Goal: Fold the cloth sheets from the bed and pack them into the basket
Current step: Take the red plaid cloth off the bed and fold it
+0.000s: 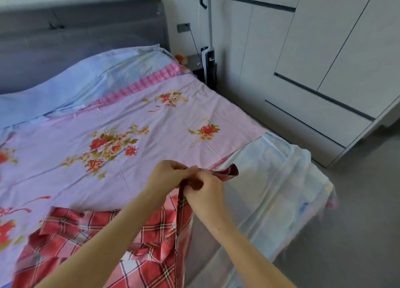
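Observation:
A red plaid cloth sheet [151, 244] lies crumpled on the near part of the bed and is lifted at one edge. My left hand [168, 175] and my right hand [205, 192] meet above the bed's right side, and both pinch the same raised corner of the plaid cloth, whose tip [231, 172] sticks out to the right. Under it a pink floral sheet [121, 123] covers the bed. No basket is in view.
A blue pillow [86, 80] lies against the grey headboard [75, 32]. A pale, thin cover [277, 179] hangs over the bed's right corner. A white wardrobe [324, 60] stands to the right across grey floor [357, 223], with an upright vacuum [208, 56] by the wall.

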`<state>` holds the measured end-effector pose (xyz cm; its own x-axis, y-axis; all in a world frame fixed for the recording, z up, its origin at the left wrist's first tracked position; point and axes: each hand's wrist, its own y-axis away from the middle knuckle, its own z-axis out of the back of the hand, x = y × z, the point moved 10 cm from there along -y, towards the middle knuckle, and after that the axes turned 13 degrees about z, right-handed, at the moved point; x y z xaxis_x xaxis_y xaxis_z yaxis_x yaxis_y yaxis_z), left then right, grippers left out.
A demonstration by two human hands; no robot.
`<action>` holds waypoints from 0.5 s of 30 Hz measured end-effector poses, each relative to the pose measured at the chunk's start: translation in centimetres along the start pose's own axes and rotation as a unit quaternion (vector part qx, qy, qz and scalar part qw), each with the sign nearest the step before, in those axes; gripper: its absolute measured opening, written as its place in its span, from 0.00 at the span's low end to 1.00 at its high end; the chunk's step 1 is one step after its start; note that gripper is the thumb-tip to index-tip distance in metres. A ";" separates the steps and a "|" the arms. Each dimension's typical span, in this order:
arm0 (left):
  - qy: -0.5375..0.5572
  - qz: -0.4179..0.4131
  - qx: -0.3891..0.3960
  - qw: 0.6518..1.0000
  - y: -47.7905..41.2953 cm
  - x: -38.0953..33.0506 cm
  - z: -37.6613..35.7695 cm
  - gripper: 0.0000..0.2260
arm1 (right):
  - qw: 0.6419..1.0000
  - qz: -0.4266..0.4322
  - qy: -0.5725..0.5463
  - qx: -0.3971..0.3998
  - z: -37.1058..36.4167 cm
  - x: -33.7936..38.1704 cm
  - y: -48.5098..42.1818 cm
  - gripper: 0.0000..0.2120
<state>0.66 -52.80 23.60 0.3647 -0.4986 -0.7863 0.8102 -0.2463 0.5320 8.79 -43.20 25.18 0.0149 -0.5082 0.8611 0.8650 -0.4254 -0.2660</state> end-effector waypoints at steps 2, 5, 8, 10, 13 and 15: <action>0.025 0.013 0.020 0.999 0.9 0.3 1.4 0.02 | 1.000 -0.018 -0.008 0.007 0.2 0.0 0.1 0.12; 0.005 -0.021 0.021 1.000 2.9 -1.0 3.2 0.08 | 0.990 -0.004 0.065 0.127 -1.5 0.2 -0.7 0.25; -0.024 -0.103 -0.016 0.994 5.6 -5.1 5.1 0.10 | 0.972 0.039 0.167 0.161 -2.6 0.8 -1.3 0.11; -0.031 -0.154 -0.054 0.986 7.5 -8.6 7.1 0.11 | 0.975 0.024 0.203 0.093 -1.0 1.2 -1.7 0.08; -0.023 -0.225 -0.124 0.966 10.1 -14.5 10.9 0.08 | 0.970 -0.008 0.237 0.046 1.2 1.6 -2.9 0.12; -0.020 -0.264 -0.195 0.944 12.3 -18.3 14.4 0.07 | 0.970 0.003 0.239 0.038 2.3 2.8 -4.4 0.12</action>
<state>-2.63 -58.66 49.00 -0.1490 -0.4239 -0.8934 0.9845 -0.1481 -0.0939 6.15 -41.04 29.81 -0.1994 -0.8077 0.5548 0.9003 -0.3745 -0.2218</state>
